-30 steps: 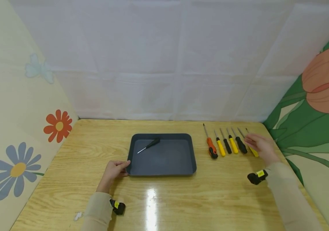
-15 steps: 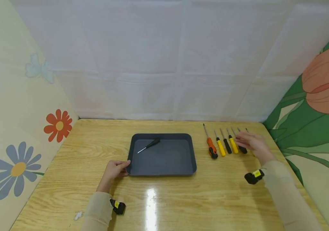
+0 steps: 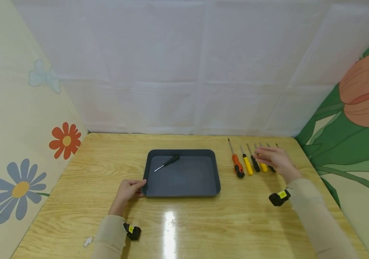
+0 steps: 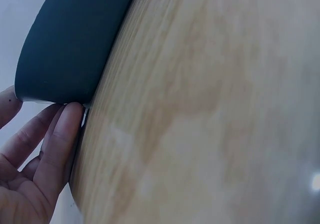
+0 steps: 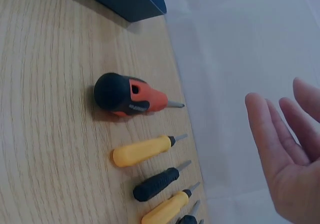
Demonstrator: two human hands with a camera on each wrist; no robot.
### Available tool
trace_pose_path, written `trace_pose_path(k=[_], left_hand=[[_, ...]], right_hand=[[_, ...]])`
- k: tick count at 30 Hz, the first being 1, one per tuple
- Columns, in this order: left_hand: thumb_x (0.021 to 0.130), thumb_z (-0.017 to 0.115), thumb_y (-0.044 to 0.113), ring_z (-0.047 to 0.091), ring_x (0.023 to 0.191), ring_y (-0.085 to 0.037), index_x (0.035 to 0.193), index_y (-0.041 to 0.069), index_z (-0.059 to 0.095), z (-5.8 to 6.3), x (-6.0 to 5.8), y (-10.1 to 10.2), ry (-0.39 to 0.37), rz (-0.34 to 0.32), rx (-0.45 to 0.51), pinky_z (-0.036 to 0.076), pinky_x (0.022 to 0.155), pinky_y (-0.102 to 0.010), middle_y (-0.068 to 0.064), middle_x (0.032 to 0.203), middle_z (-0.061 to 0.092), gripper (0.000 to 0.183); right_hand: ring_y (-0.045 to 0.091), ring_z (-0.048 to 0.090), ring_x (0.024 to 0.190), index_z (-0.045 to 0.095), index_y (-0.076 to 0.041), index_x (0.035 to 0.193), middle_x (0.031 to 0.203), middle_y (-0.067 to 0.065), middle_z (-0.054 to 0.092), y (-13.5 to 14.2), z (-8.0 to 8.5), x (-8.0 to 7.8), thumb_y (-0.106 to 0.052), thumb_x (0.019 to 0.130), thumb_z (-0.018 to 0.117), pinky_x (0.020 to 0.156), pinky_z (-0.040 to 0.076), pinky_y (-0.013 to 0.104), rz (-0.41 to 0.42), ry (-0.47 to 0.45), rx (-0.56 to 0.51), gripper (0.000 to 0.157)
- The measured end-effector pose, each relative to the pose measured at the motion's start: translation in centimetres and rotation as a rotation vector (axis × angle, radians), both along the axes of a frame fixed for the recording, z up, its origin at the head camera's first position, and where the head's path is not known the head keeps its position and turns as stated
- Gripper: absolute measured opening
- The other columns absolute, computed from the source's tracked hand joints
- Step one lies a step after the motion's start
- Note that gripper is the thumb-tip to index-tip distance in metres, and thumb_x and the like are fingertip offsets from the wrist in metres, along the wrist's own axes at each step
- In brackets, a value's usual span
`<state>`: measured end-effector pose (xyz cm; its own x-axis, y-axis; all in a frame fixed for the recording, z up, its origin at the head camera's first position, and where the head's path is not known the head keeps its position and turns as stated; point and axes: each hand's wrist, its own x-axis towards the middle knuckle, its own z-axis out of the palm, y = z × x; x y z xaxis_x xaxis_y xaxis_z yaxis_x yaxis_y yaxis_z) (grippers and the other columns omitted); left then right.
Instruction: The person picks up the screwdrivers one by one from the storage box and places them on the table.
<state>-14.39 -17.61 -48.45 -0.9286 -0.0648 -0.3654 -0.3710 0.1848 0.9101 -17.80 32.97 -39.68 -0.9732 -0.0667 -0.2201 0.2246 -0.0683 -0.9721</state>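
A dark grey rectangular tray (image 3: 184, 181) sits on the wooden table, with a black-handled screwdriver (image 3: 172, 160) lying inside near its back left. My left hand (image 3: 129, 190) holds the tray's front left corner, thumb at the rim and fingers against the outer wall (image 4: 65, 43). To the tray's right, several screwdrivers lie in a row. The leftmost is a large orange-and-black screwdriver (image 3: 237, 164); beside it come a yellow screwdriver (image 3: 247, 166) and a black screwdriver (image 5: 156, 185). My right hand (image 3: 276, 160) hovers over the row's right part, fingers extended and holding nothing, partly hiding the tools there.
A white cloth (image 3: 158, 72) hangs behind the table's back edge. Flower-printed panels (image 3: 349, 126) stand at both sides. A small white patch (image 3: 88, 241) marks the table (image 3: 223, 226) at the front left, and a bright reflection shines at the front.
My right hand has moved left above the screwdriver row, from the rightmost yellow one toward the middle ones. The left hand, the tray and the screwdriver in it have stayed put.
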Motion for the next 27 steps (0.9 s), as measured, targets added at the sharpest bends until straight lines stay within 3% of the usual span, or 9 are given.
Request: trace_pose_path(k=[3,8,11,12,15,18,19,23,27], left_hand=[[0.086,0.063,0.013,0.059,0.054,-0.012,0.099,-0.016,0.062,0.0,0.0,0.0,-0.001,-0.002,-0.001,0.055,0.053,-0.027,-0.007,0.066,0.062,0.032],[0.085,0.064,0.014,0.059,0.053,-0.012,0.099,-0.015,0.063,0.0,0.0,0.0,-0.004,0.000,0.001,0.055,0.053,-0.027,-0.007,0.066,0.061,0.032],[0.085,0.064,0.015,0.059,0.054,-0.012,0.098,-0.015,0.063,0.0,0.0,0.0,-0.004,0.000,-0.001,0.055,0.054,-0.028,-0.007,0.066,0.061,0.032],[0.085,0.064,0.014,0.059,0.054,-0.013,0.099,-0.015,0.063,0.0,0.0,0.0,-0.004,0.001,-0.001,0.055,0.054,-0.028,-0.007,0.067,0.062,0.032],[0.085,0.064,0.014,0.059,0.054,-0.013,0.099,-0.015,0.063,-0.1,0.0,0.1,-0.003,0.002,0.000,0.055,0.055,-0.029,-0.007,0.068,0.062,0.032],[0.085,0.064,0.014,0.059,0.054,-0.013,0.099,-0.015,0.063,0.0,0.0,0.1,-0.001,-0.001,0.005,0.055,0.055,-0.028,-0.007,0.068,0.062,0.032],[0.085,0.064,0.014,0.059,0.054,-0.013,0.098,-0.015,0.063,0.1,0.0,0.1,0.000,0.001,0.008,0.055,0.055,-0.028,-0.007,0.067,0.062,0.032],[0.085,0.064,0.014,0.059,0.054,-0.013,0.099,-0.015,0.063,0.1,0.0,0.1,0.003,-0.002,0.010,0.055,0.055,-0.028,-0.007,0.067,0.062,0.032],[0.085,0.064,0.014,0.059,0.054,-0.013,0.099,-0.015,0.063,0.1,0.0,0.0,0.004,-0.007,0.009,0.055,0.055,-0.029,-0.007,0.068,0.062,0.032]], right_hand=[[0.014,0.064,0.089,0.044,0.004,0.130,0.092,-0.001,0.067,-0.6,0.2,-0.1,-0.012,0.087,0.061,0.080,0.052,0.029,0.033,0.017,-0.052,0.049],[0.018,0.062,0.095,0.037,0.009,0.132,0.106,0.009,0.064,-1.1,-0.5,-1.1,-0.010,0.090,0.057,0.085,0.049,0.033,0.027,0.012,0.040,0.051],[0.018,0.062,0.097,0.041,0.004,0.132,0.115,0.015,0.059,-0.6,-2.1,-2.3,-0.011,0.090,0.058,0.086,0.048,0.034,0.020,-0.009,0.087,0.048],[0.019,0.062,0.097,0.042,0.004,0.132,0.117,0.016,0.057,-0.8,-2.1,-2.3,-0.011,0.089,0.058,0.085,0.049,0.033,0.034,-0.010,0.075,0.048],[0.022,0.062,0.096,0.048,0.001,0.129,0.114,0.016,0.060,0.4,-4.9,-3.9,-0.010,0.087,0.061,0.081,0.052,0.033,0.063,0.018,-0.008,0.045],[0.021,0.063,0.095,0.044,0.004,0.131,0.112,0.012,0.062,-0.4,-4.6,-3.9,-0.011,0.086,0.064,0.082,0.051,0.034,0.067,0.019,0.020,0.052],[0.021,0.063,0.095,0.048,0.003,0.128,0.110,0.011,0.063,0.0,-5.6,-4.4,-0.011,0.085,0.064,0.080,0.052,0.033,0.078,0.035,-0.017,0.048],[0.015,0.064,0.089,0.039,0.010,0.131,0.104,0.007,0.064,-3.2,-1.6,-2.3,-0.011,0.086,0.063,0.081,0.051,0.031,0.053,0.019,0.074,0.055],[0.009,0.064,0.085,0.032,0.013,0.133,0.093,-0.004,0.064,-5.1,0.7,-1.2,-0.008,0.089,0.058,0.080,0.051,0.027,0.020,-0.024,0.148,0.055]])
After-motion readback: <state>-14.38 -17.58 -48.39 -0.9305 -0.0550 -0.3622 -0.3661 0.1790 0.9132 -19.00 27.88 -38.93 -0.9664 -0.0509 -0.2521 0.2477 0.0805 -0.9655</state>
